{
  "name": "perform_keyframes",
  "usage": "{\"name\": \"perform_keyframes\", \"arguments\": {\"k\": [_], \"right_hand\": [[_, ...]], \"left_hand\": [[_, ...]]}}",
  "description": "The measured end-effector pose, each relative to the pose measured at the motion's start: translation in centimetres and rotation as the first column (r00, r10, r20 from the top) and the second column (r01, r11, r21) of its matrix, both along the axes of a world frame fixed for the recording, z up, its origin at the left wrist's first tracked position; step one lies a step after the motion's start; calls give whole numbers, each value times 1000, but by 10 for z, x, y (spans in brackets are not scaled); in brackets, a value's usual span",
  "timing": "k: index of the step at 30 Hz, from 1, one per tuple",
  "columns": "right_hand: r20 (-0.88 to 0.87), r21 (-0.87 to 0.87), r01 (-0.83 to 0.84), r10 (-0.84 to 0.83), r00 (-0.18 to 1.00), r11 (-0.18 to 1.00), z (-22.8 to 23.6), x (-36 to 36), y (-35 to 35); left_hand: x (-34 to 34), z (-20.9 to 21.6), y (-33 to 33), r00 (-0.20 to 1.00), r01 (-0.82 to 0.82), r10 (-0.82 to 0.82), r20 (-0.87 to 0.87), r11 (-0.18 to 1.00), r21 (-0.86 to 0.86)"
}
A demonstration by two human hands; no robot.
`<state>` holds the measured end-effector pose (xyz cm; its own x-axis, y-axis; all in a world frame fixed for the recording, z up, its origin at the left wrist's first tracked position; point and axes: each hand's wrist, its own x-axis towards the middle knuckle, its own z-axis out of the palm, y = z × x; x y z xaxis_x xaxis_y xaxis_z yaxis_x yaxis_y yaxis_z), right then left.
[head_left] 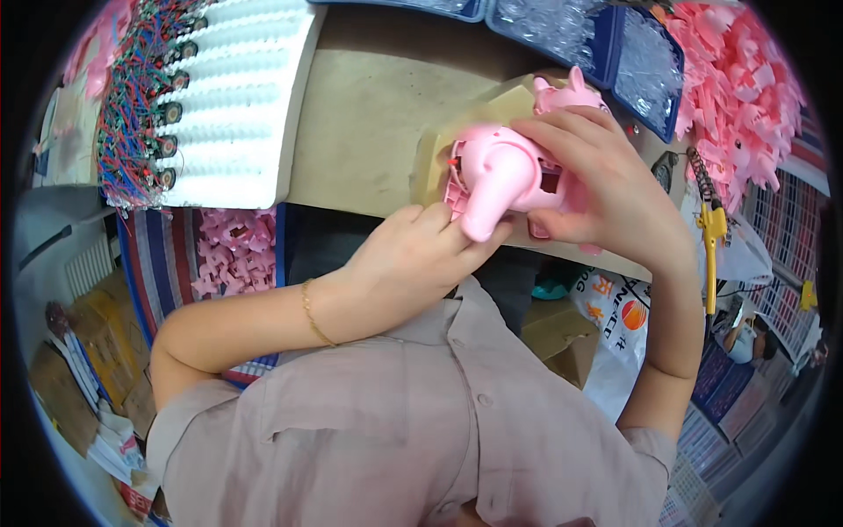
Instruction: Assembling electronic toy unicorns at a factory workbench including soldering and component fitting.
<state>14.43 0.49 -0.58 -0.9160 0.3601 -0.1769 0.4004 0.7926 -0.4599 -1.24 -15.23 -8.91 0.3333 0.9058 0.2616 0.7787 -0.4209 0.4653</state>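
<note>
Both my hands hold a pink plastic toy [505, 171] above the near edge of the table. It is a hollow-looking body with a rounded, tube-like part pointing toward me, and a dark gap shows in its side. My right hand [606, 176] wraps over its right side, with the thumb beneath. Curled fingers of my left hand [417, 250] press at the lower left edge; their tips are partly hidden. A pink animal head with pointed ears [571, 92] shows just beyond my right fingers; whether it joins the held body, I cannot tell.
A white ridged tray [250, 97] carries several small round speakers with coloured wires [132, 132]. Blue trays [672, 119] of clear plastic parts stand at the back. Pink parts [738, 105] are heaped at right, near a yellow-handled tool [713, 233]. More pink pieces [235, 250] lie lower left.
</note>
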Motion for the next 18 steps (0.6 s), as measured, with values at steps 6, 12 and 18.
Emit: {"name": "perform_keyframes", "arguments": {"k": [6,12,18], "right_hand": [[43,100,-24,19,999,995,5,-4,-1],[80,120,-36,26,996,992,1,-7,-4],[115,96,-65,54,992,993,3,-12,-3]], "left_hand": [[-42,-7,-21,932,-129,134,337,991,-36],[-28,-17,2,922,-316,285,264,945,83],[-30,-19,1,922,-309,284,264,949,58]]}}
